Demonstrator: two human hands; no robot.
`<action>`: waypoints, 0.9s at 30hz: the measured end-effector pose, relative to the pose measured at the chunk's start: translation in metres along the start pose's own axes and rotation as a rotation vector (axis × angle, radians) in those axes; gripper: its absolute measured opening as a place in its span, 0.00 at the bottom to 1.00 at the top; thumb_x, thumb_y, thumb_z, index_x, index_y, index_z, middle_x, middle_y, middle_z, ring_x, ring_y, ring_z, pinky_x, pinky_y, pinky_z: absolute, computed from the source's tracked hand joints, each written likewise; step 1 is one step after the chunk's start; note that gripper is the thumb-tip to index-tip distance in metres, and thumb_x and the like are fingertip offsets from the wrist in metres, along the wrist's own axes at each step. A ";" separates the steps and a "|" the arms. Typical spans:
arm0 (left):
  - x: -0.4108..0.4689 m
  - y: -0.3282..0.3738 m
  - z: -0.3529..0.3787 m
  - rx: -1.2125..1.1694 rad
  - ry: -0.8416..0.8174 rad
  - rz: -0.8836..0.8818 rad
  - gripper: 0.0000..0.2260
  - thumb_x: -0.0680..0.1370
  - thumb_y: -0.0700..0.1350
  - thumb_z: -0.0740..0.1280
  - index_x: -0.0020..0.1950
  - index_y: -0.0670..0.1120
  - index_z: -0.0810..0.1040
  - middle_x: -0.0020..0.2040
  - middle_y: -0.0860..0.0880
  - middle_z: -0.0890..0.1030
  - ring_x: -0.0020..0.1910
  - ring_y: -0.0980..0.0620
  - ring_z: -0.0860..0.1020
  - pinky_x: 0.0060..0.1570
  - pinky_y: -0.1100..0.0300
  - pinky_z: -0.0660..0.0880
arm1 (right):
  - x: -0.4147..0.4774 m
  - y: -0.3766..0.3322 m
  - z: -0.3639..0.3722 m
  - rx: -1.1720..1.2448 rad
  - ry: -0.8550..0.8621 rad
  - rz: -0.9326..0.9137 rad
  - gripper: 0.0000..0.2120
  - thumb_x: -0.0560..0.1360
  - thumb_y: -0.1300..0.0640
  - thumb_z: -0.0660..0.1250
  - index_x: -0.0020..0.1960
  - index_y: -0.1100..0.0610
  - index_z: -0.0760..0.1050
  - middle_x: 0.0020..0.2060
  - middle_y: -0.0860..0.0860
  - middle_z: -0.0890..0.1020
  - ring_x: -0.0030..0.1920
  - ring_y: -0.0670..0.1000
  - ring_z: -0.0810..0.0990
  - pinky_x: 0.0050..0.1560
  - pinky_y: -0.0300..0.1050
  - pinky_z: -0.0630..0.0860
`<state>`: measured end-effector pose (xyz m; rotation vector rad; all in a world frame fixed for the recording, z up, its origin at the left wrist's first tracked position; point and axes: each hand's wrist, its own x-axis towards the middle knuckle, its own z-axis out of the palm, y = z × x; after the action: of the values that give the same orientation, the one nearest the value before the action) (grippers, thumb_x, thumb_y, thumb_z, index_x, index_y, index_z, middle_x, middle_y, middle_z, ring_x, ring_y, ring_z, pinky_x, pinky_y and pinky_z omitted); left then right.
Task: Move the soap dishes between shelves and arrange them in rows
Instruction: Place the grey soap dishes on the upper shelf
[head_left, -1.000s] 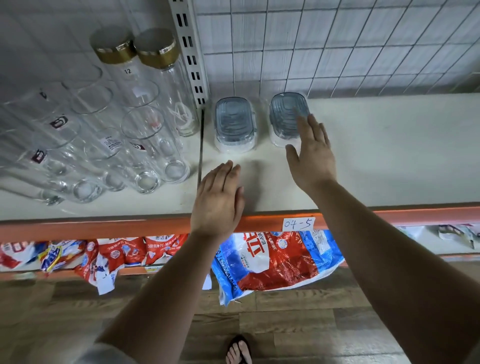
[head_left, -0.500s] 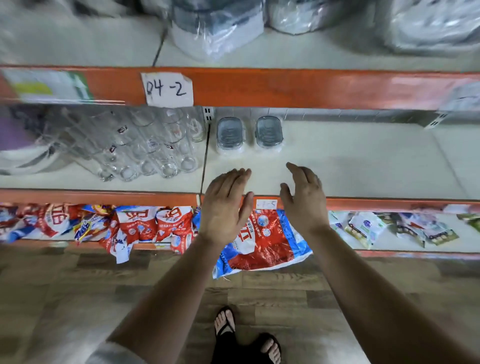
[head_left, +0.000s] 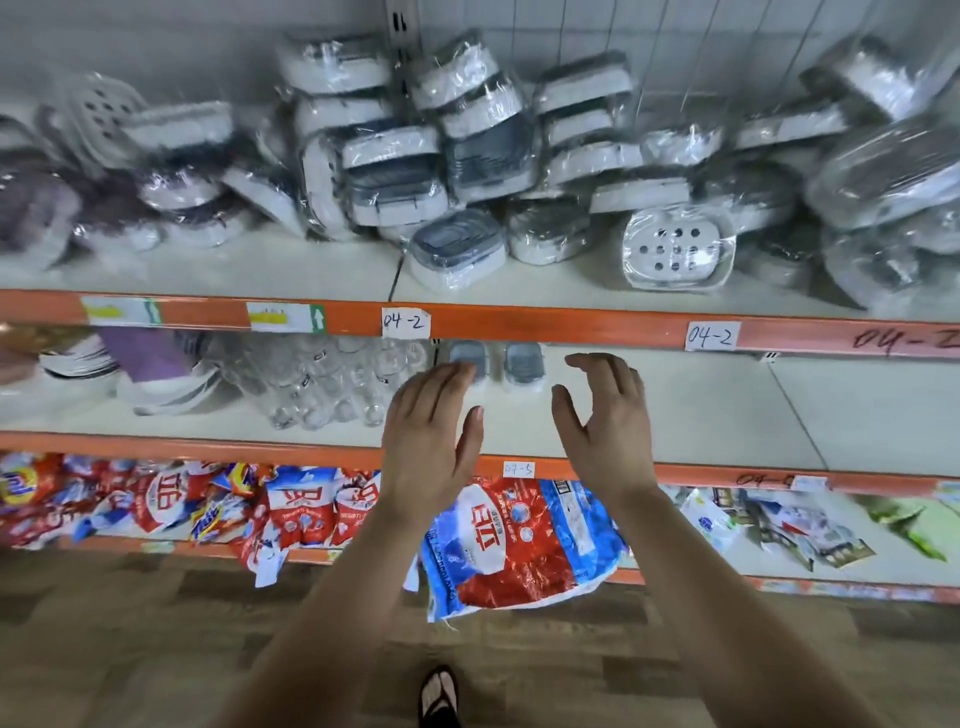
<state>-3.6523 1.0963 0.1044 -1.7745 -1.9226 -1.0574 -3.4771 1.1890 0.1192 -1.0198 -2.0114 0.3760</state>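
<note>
Two grey-lidded soap dishes stand side by side at the back of the middle shelf (head_left: 727, 410): the left dish (head_left: 464, 355) is partly hidden by my fingers, the right dish (head_left: 523, 362) is in full view. On the upper shelf (head_left: 234, 270) lies a jumbled pile of wrapped soap dishes; a grey-lidded one (head_left: 457, 253) and a white perforated one (head_left: 675, 249) sit at its front. My left hand (head_left: 431, 436) and my right hand (head_left: 608, 421) hover in front of the middle shelf, fingers relaxed, holding nothing.
Drinking glasses (head_left: 332, 384) crowd the middle shelf left of the two dishes, with stacked bowls (head_left: 104, 374) further left. Orange shelf edges carry paper labels (head_left: 405, 322). Detergent bags (head_left: 514, 540) fill the bottom shelf and hang over the wooden floor.
My view has tilted upward, bringing the upper shelf's pile of dishes into sight. Both hands have drawn back from the two dishes on the middle shelf and risen, empty.
</note>
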 end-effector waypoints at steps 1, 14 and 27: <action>0.008 -0.003 -0.005 0.010 0.010 -0.003 0.19 0.81 0.47 0.58 0.67 0.37 0.76 0.63 0.41 0.79 0.62 0.42 0.76 0.67 0.51 0.66 | 0.007 -0.005 -0.003 0.002 0.015 -0.019 0.15 0.76 0.54 0.62 0.59 0.60 0.76 0.54 0.55 0.79 0.55 0.56 0.73 0.56 0.40 0.66; 0.093 -0.097 -0.032 0.092 0.066 -0.050 0.20 0.80 0.48 0.58 0.67 0.38 0.76 0.63 0.40 0.79 0.61 0.39 0.76 0.63 0.47 0.69 | 0.105 -0.051 0.046 0.054 -0.051 -0.076 0.19 0.77 0.50 0.62 0.60 0.61 0.78 0.57 0.57 0.78 0.54 0.59 0.77 0.57 0.52 0.76; 0.142 -0.163 -0.015 0.069 0.033 0.014 0.20 0.80 0.48 0.57 0.66 0.40 0.77 0.62 0.42 0.80 0.61 0.42 0.76 0.64 0.48 0.69 | 0.170 -0.073 0.138 -0.363 -0.302 0.110 0.32 0.76 0.42 0.68 0.76 0.52 0.65 0.75 0.57 0.63 0.74 0.68 0.54 0.74 0.60 0.58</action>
<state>-3.8366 1.1946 0.1616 -1.7205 -1.9012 -0.9966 -3.6794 1.2880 0.1688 -1.3673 -2.3571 0.2370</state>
